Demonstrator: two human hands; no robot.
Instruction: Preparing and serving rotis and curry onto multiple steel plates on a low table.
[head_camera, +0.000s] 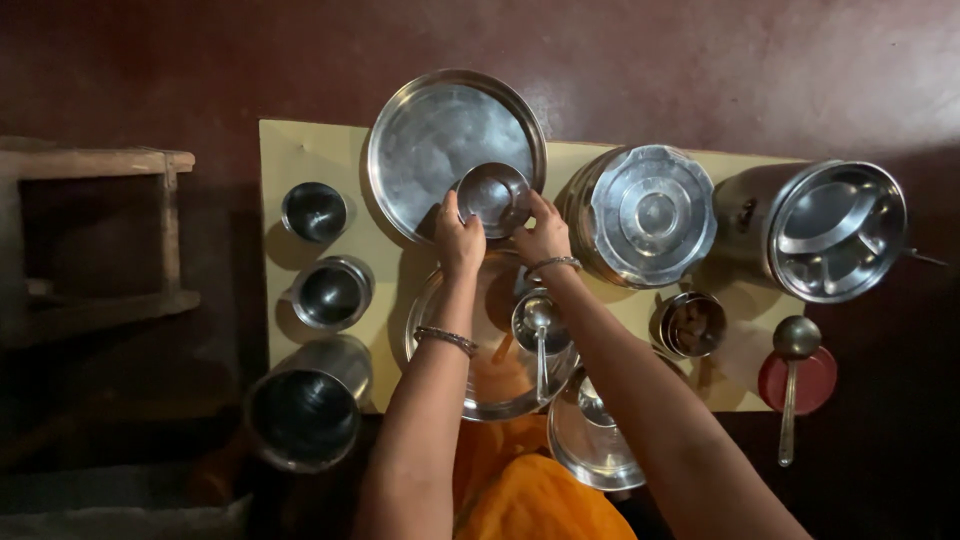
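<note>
1. The yellow mat already carried most of the steel ware — a large plate at its far edge, two lidded pots, and tumblers down its left side.
2. I judged the laying-out well advanced; the small bowl was not yet released.
3. That bowl sat at the large plate's near rim, over its surface.
4. The left hand and right hand stood apart, fingers curled, each gripping one side of the bowl.
</note>
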